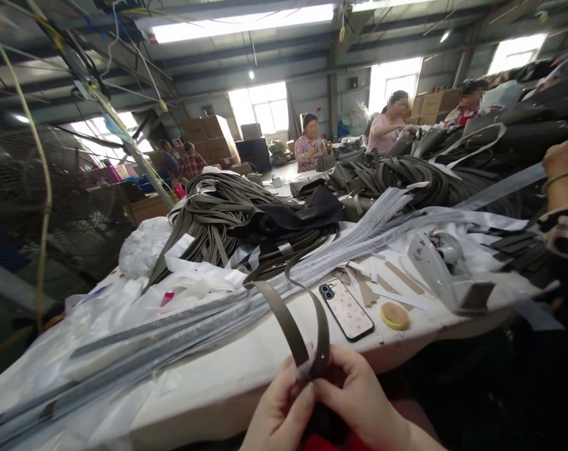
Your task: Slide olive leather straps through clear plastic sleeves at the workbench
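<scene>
My left hand (279,410) and my right hand (359,398) meet at the bottom middle, both pinching the near ends of an olive-grey strap (291,319). The strap loops up from my fingers onto the white table (246,357) toward a large heap of the same straps (218,219). A thin pale film shows at the strap's end between my thumbs. A phone in a floral case (346,309) lies just beyond my right hand, with a small yellow tape roll (394,316) beside it.
Long clear plastic strips (209,319) run across the table. A black cloth (303,213) lies on the heap, and a metal tool (446,275) sits at the right. A co-worker's arm (563,181) is at the far right; other people sit farther back. A wire fan guard (39,207) stands at left.
</scene>
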### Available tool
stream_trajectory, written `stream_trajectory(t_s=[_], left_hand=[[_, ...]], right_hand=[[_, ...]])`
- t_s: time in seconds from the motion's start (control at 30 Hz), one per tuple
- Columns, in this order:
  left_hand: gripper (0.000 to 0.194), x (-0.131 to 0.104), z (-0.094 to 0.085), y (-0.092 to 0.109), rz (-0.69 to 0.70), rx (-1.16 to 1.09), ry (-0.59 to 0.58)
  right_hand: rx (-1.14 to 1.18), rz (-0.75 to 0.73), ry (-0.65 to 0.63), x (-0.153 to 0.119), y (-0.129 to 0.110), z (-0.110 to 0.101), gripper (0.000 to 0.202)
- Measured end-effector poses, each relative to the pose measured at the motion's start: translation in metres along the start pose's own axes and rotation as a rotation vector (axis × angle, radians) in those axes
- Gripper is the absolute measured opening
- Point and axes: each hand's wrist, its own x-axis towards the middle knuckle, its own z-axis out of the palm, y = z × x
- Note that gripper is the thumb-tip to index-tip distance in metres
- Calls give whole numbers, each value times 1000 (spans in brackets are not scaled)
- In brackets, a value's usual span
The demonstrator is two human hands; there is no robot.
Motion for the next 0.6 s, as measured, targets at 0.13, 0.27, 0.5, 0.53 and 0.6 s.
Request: stream_trajectory(t_s=[0.13,0.27,0.5,0.53,0.6], left_hand=[[47,-11,-10,3,-93,120,-45],[48,-24,-44,32,-201,296,5],[56,-77,-126,100,-301,694,17],[56,-88,-138,110,-325,735,31],[53,-111,-159,131,-352,782,107]], right_hand=[[149,121,-110,4,2,8,27],[440,213,-105,22,-18,22,41],[539,70,-54,53,-51,67,36],[518,65,-113,52,-52,78,35],[479,70,-240,50,-56,99,35]])
